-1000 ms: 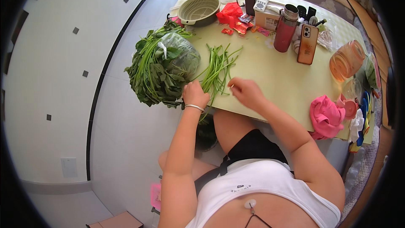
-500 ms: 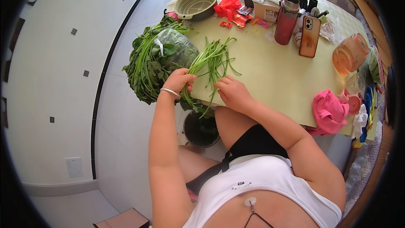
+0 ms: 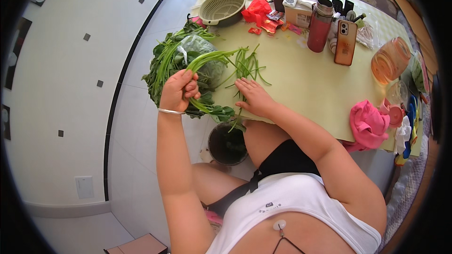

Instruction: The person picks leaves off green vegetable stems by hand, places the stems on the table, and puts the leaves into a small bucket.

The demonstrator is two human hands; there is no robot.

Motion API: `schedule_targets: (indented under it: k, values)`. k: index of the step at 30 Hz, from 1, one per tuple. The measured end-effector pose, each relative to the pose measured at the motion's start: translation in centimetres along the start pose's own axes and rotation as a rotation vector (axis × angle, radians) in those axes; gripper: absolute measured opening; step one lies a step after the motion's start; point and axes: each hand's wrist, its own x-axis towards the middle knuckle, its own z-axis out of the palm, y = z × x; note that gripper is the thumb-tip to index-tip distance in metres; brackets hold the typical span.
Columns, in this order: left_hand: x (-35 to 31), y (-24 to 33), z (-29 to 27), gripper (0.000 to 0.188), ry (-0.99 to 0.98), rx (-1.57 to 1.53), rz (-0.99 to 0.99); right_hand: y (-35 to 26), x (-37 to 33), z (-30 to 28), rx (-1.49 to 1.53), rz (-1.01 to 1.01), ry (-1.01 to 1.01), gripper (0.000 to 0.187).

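My left hand (image 3: 180,90), with a bangle at its wrist, is closed around a bunch of leafy green stems (image 3: 207,58). The stem ends point right over the table, and leaves hang below the fist. My right hand (image 3: 254,98) lies with fingers stretched out over a few loose green stems (image 3: 248,66) on the tabletop; its palm side is hidden. Left of the table's edge, beside my left hand, sits a big heap of leafy greens (image 3: 162,63), partly in a clear plastic bag (image 3: 200,47). Below the edge stands a dark bucket (image 3: 227,146), with something dark green inside.
The pale yellow table (image 3: 301,89) bears a colander (image 3: 222,8), red packets (image 3: 256,10), a red thermos (image 3: 320,26), an upright phone (image 3: 345,42) and a tilted jar of amber liquid (image 3: 391,60). A pink cloth (image 3: 366,120) hangs over the right front edge.
My left hand has moved left, carrying its bunch of stems away from the loose ones. My right hand has spread flatter over the stems left on the table.
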Motion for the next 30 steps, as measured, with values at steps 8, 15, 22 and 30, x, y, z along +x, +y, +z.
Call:
schedule_targets:
  k: [8, 15, 22, 30]
  values:
    - [-7.5, 3.1, -1.7, 0.029, -0.089, -0.281, 0.265, -0.1, 1.8, -1.0, 0.344, 0.259, 0.157, 0.064]
    - [-13.2, -0.8, 0.8, 0.025, 0.022, -0.294, 0.312, -8.5, 3.4, -5.9, 1.067, 0.247, -0.027, 0.037]
    - [-17.3, -7.6, 0.2, 0.036, 0.019, -0.197, 0.129, -19.0, 7.4, -2.4, 1.957, 0.566, -0.543, 0.039]
    - [-18.2, -10.0, -4.9, 0.031, 0.075, -0.56, 0.229, -23.4, 9.3, 2.4, 1.024, 0.175, -0.52, 0.033]
